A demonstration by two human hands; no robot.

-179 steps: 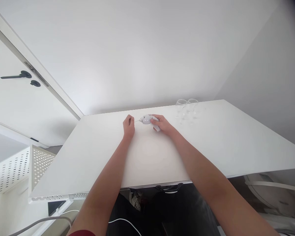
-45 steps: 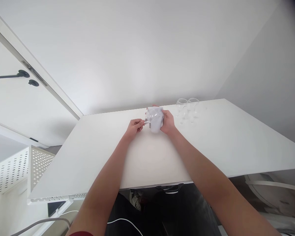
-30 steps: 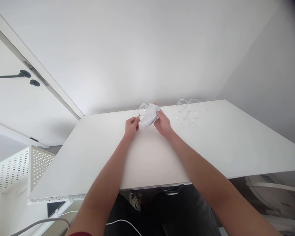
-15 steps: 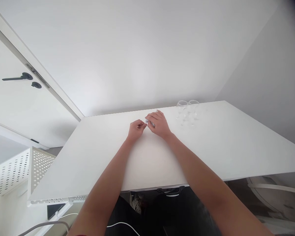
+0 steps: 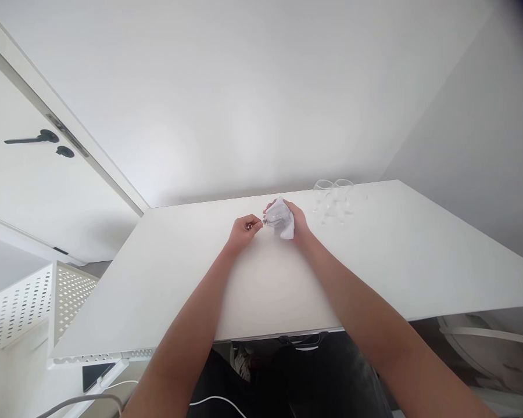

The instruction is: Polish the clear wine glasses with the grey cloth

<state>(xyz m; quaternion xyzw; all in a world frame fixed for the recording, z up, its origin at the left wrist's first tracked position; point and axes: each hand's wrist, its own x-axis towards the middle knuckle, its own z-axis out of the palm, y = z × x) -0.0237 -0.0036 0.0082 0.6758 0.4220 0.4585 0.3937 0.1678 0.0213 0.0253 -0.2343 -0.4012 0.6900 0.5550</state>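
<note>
My left hand (image 5: 245, 229) is closed, pinching the stem end of a small clear stemmed glass (image 5: 275, 217). The glass lies on its side in the air above the white table, its bowl toward the right. A white cloth (image 5: 286, 230) covers part of the bowl. Behind and around it, my right hand (image 5: 300, 220) is closed, pressing the cloth to the bowl. Several clear stemmed glasses (image 5: 328, 197) stand to the right, near the table's back edge.
The white table (image 5: 165, 273) meets a plain wall at the back. A door with a black handle (image 5: 43, 136) is at the left. Below it stands a white perforated panel (image 5: 72, 290). A white cable (image 5: 218, 398) runs under the table's front edge.
My right hand has turned and shifted slightly right, so the cloth and the glass bowl now show. My left hand has moved a little right and keeps its pinch.
</note>
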